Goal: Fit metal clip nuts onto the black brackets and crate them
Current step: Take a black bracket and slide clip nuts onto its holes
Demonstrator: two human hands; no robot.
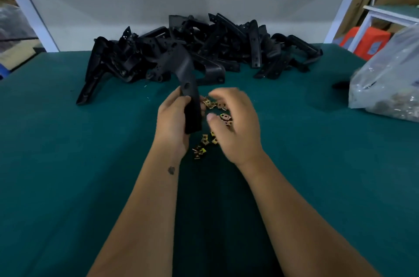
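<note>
My left hand [173, 120] grips a black bracket [189, 86] by its lower leg, and the bracket's angled top rises toward the pile. A scatter of gold metal clip nuts [205, 140] lies on the green mat just right of that hand. My right hand [235, 124] hovers over the clip nuts with fingers curled downward, slightly blurred. Whether it holds a nut is hidden. A large heap of black brackets [204, 47] sits farther back on the table.
The green table mat [68, 152] stretches wide on both sides. A clear plastic bag of small metal parts [390, 86] stands at the right edge. A white shelf frame [40, 22] rises behind the heap, with an orange box [367, 40] beyond the right post.
</note>
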